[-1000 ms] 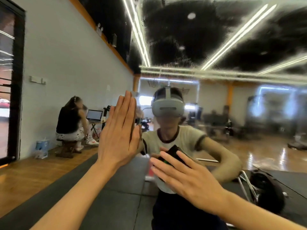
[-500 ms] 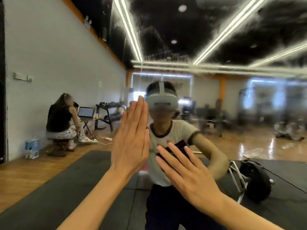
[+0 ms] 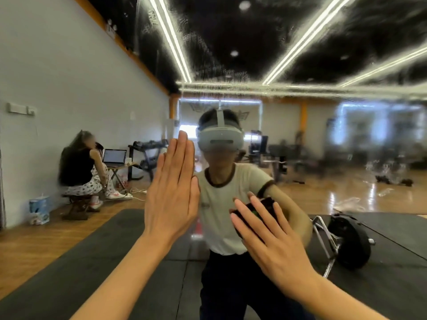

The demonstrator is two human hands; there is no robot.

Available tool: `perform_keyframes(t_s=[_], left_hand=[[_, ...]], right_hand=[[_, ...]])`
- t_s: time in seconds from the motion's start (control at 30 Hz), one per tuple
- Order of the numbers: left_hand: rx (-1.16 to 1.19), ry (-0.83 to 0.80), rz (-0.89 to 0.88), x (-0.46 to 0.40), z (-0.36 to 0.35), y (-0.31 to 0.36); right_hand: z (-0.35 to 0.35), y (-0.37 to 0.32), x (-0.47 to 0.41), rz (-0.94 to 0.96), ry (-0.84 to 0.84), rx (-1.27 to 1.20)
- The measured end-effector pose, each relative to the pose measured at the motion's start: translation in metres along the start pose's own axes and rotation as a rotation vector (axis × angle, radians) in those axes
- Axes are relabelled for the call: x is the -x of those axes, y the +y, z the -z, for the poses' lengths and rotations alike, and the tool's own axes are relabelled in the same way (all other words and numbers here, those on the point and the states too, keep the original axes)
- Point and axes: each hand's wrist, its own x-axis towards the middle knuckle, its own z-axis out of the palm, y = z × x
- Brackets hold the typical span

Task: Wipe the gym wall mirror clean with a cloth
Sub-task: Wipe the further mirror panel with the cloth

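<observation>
A streaked gym wall mirror (image 3: 300, 54) fills the view, its upper glass smeared and hazy, reflecting a dark ceiling crossed by strip lights, a wooden floor and black floor mats (image 3: 80, 262). In the glass a person in a pale T-shirt and grey headset (image 3: 220, 137) faces the mirror. A weight plate (image 3: 351, 241) on a metal stand lies on the mat at right. At left, a seated person (image 3: 79, 172) sits by a small desk (image 3: 117, 168) carrying an open laptop (image 3: 114, 156). The left hand (image 3: 172, 197) is raised flat, fingers straight and pressed together, against the glass. The right hand (image 3: 275, 241) spreads wide with straight fingers, pressing a dark cloth (image 3: 258, 210) to the mirror at chest height; the cloth shows between and above the fingertips.
</observation>
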Motion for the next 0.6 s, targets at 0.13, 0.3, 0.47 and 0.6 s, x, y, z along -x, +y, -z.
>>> perform_keyframes(t_s=[0.13,0.3,0.47,0.6], left_hand=[[0.010,0.017,-0.013,0.000,0.000,0.001],[0.045,0.023,-0.008,0.000,0.001,0.002],[0.017,0.016,-0.015,0.001,-0.001,0.002],[0.011,0.009,-0.033,0.001,-0.001,0.000]], right_hand=[[0.000,0.030,-0.110,-0.137,0.151,-0.008],[0.004,0.072,-0.134,-0.162,0.217,-0.049],[0.035,0.119,-0.052,-0.589,0.260,-0.098],[0.006,0.043,-0.101,-0.519,0.302,-0.071]])
